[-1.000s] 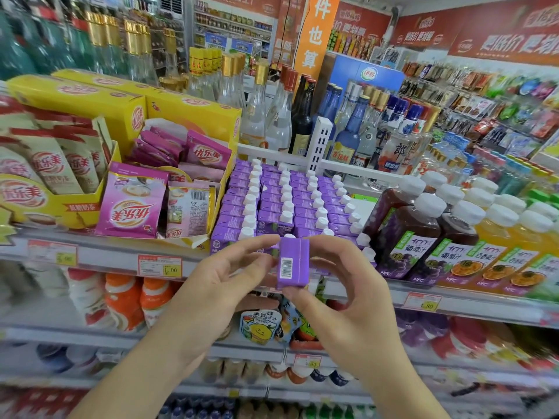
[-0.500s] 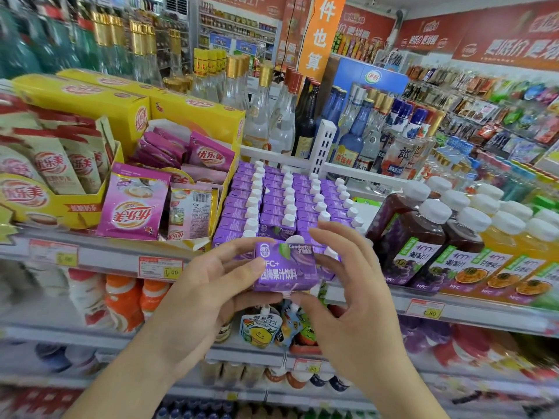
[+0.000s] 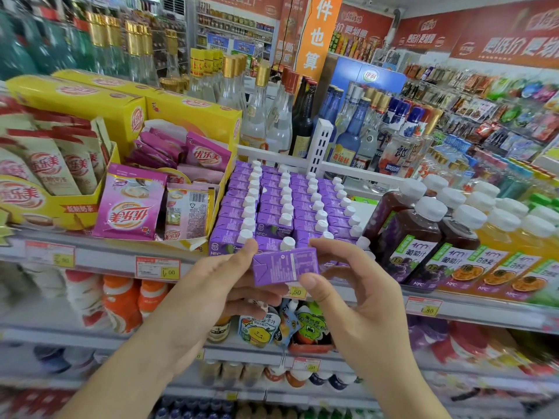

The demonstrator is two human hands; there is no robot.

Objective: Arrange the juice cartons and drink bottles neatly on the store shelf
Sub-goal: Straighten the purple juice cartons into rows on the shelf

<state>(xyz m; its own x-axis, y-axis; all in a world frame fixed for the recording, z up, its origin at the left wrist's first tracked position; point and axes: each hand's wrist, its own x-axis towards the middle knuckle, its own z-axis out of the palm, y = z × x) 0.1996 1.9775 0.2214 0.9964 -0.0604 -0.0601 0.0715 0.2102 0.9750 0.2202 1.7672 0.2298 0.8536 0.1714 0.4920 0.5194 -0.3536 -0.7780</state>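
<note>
A small purple juice carton (image 3: 286,266) lies on its side in front of the shelf edge, its printed back panel facing me. My left hand (image 3: 217,285) holds its left end between thumb and fingers. My right hand (image 3: 351,285) pinches its right end, thumb on the lower corner. Behind it, rows of matching purple cartons with white caps (image 3: 287,204) fill the shelf. To their right stand dark grape juice bottles (image 3: 414,237) and orange juice bottles (image 3: 496,258), all white-capped.
Yellow display boxes with pink and red sachets (image 3: 133,204) sit left of the cartons. Glass liquor bottles (image 3: 272,110) stand behind a white divider rail (image 3: 320,146). Price tags line the shelf edge (image 3: 157,267). Lower shelves hold pouches and bottles.
The carton has been turned in my hands: first its barcode end faced me, then its front label, now its back panel. Both hands stayed in front of the shelf edge.
</note>
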